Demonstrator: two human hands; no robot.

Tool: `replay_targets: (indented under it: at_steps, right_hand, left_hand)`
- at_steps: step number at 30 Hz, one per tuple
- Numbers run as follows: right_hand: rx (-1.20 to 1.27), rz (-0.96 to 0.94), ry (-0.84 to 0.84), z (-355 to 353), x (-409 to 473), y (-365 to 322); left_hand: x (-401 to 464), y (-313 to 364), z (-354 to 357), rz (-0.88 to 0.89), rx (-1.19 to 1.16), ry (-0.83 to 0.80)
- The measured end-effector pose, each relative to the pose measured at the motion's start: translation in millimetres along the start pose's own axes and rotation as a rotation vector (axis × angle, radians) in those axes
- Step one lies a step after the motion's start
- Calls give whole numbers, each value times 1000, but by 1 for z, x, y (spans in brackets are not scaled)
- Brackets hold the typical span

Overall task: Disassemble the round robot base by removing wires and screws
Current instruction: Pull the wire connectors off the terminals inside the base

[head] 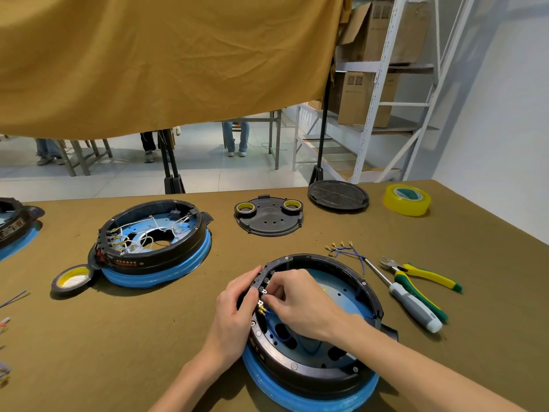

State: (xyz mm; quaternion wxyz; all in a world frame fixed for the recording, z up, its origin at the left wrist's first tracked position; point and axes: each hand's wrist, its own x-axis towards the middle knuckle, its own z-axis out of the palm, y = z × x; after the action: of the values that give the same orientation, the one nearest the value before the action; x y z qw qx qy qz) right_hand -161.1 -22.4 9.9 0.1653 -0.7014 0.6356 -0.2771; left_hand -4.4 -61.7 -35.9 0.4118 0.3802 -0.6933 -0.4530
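A round black robot base (pixel 341 373) with a blue lower ring sits near the table's front edge. My left hand (pixel 234 310) grips its left rim from outside, fingers curled over the switch block. My right hand (pixel 300 298) reaches inside the base and pinches a blue wire with brass terminals (pixel 263 309) at that block. More blue wire (pixel 309 347) loops across the base floor. A bundle of loose blue wires with brass terminals (pixel 346 251) lies just behind the base. A screwdriver (pixel 410 304) and yellow-green pliers (pixel 421 278) lie to the right.
A second base (pixel 154 248) with white wires stands at the left, a tape roll (pixel 72 278) beside it. Behind are a black cover plate (pixel 269 221) carrying two tape rolls, a round black lid (pixel 338 196) and a yellow tape roll (pixel 407 199). A third base (pixel 15 227) shows at the far left.
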Motion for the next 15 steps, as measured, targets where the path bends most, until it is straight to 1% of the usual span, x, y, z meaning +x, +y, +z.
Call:
replay_targets:
  at_steps: [15]
  right_hand:
    - [-35, -25, -25, -1, -4, -1]
  left_hand:
    - [-3, -3, -2, 18, 12, -10]
